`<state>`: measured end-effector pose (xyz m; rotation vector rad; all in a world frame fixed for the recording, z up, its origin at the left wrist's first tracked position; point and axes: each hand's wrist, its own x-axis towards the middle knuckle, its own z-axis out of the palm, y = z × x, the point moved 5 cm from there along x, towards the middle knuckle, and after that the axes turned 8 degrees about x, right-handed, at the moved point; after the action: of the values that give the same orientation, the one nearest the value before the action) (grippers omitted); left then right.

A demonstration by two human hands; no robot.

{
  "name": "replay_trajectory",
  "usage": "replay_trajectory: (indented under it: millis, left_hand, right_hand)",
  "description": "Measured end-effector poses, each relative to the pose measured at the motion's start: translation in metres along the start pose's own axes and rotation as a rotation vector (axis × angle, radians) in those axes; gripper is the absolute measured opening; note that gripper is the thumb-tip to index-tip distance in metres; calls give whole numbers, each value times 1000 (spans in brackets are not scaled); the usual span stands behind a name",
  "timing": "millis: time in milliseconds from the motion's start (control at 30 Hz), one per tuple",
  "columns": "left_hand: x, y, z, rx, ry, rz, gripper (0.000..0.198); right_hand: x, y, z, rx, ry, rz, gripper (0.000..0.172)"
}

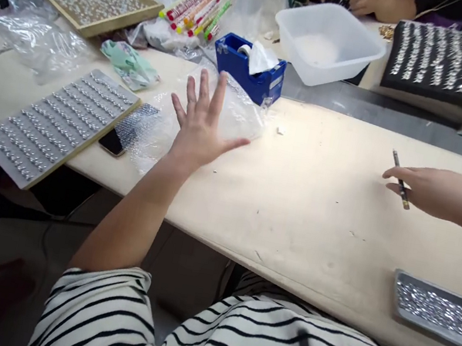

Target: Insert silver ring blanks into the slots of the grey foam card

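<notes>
My left hand (199,131) is spread wide with the palm down, holding nothing. It hovers over or rests on a clear plastic bag (243,103); I cannot tell which. A blue tape dispenser (248,77) with white paper on it stands just beyond the fingertips. At the right, my right hand (429,187) pinches a slim dark pen-like stick (400,180), held at a slant above the pale tabletop (296,208). Nearer me on that side sits a grey metal tray (437,336) with many small shiny silver pieces (435,307).
A board with rows of silver pieces (59,122) overhangs the table edge at left, beside a phone (112,142). Behind are a wooden tray (146,10), coloured tubes (198,15), a white plastic tub (321,69) and a black display pad (450,95). Other people's hands work at the back.
</notes>
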<state>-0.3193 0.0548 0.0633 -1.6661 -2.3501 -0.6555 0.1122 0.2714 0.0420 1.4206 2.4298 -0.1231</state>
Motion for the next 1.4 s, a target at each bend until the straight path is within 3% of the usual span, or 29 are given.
replay_trajectory:
  millis: [67, 133, 233, 300, 400, 467, 533, 600, 667, 700, 767, 867, 933, 967, 1033, 1100, 1133, 1200, 1267, 1400]
  left_hand:
    - [9, 10, 3, 36, -99, -165, 114]
    - [9, 22, -4, 46, -163, -227, 83]
    - [-10, 61, -17, 0, -196, -62, 28]
    - [-33, 92, -18, 4, -207, 39, 23]
    - [-69, 130, 7, -108, -381, 21, 42]
    - [-89, 152, 30, -340, -517, -29, 63]
    - [-102, 176, 45, -616, -614, 26, 80]
    - [-107, 193, 41, -688, -590, 168, 76]
    - [-103, 196, 21, -581, -514, 315, 55]
    - [-98, 190, 7, -503, -486, 338, 47]
    - [-81, 159, -22, -307, -410, 239, 47]
    - [-57, 91, -59, 176, -274, 9, 60]
    - [-57, 48, -62, 360, -389, -219, 72]
    - [-64, 36, -56, 340, -527, -274, 71]
    - [-83, 34, -36, 152, -824, -172, 69]
    - [-97, 43, -23, -60, -919, -50, 66]
    - [-99, 42, -20, -125, -879, -52, 64]
    - [-95, 21, -19, -136, -667, -191, 56]
    - [-88, -20, -24, -31, -397, -424, 50]
    - [-84, -102, -32, 158, -164, -670, 62]
  right_hand:
    - [2, 32, 23, 14, -7, -7, 48]
    - [1, 50, 32, 29, 82, -21, 59]
    - [-7, 49, 27, 59, 208, -62, 67]
    - [-17, 25, 17, 116, 241, -159, 67]
    - [-28, -31, -2, 221, 209, -235, 63]
    - [-28, -77, -14, 321, 181, -328, 66]
    - [-23, -121, -25, 466, 178, -408, 69]
    - [-12, -158, -29, 629, 111, -430, 77]
    - [1, -188, -25, 647, -32, -437, 79]
    - [8, -198, -23, 616, -84, -431, 78]
    - [22, -207, -22, 554, -116, -406, 68]
    - [49, -201, -37, 522, 47, -375, 42]
    - [68, -192, -54, 466, 226, -360, 34]
    - [77, -189, -63, 428, 298, -352, 32]
    - [92, -187, -78, 375, 386, -334, 32]
    - [104, -190, -87, 352, 429, -334, 33]
    - [107, -192, -90, 344, 439, -326, 34]
    - [111, -195, -90, 317, 444, -298, 35]
    - [107, -195, -87, 294, 464, -288, 42]
    - [78, -186, -77, 304, 585, -446, 64]
